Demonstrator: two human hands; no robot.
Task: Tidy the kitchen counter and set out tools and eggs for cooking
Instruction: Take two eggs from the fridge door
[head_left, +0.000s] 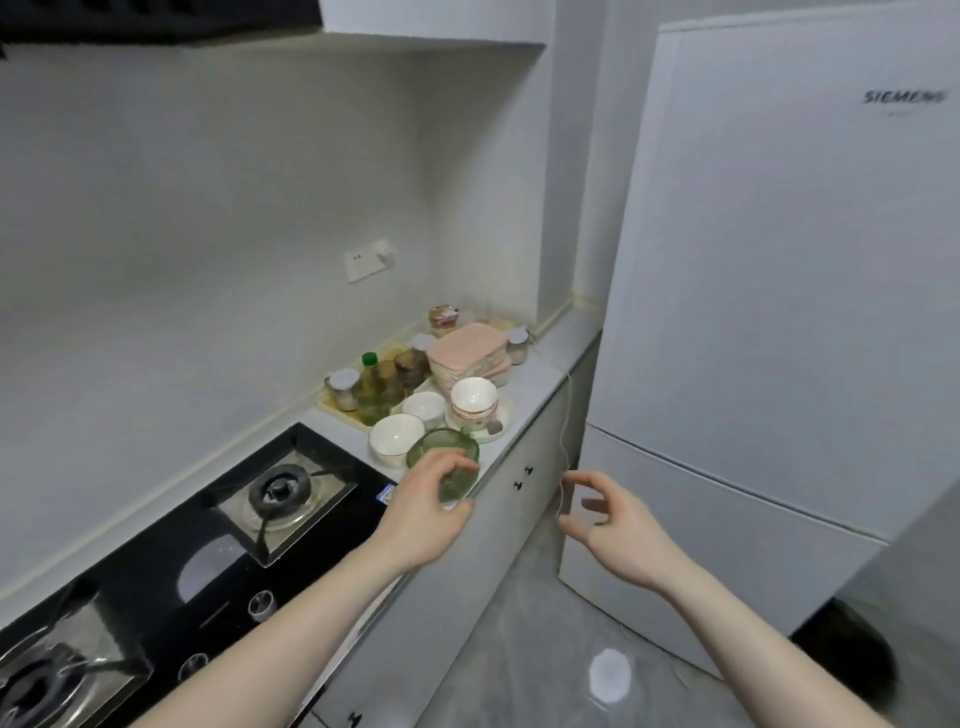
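While cupping green glass bowl (442, 453), left hand (422, 512)

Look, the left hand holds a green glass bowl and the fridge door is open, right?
Not quite. The left hand does hold the green glass bowl, but the head view shows the fridge door closed.

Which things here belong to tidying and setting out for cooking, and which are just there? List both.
Job in hand: green glass bowl gripped by the left hand; white bowls; stacked bowls; right hand, empty.

Just there: condiment tray, pink boxes, gas hob, fridge.
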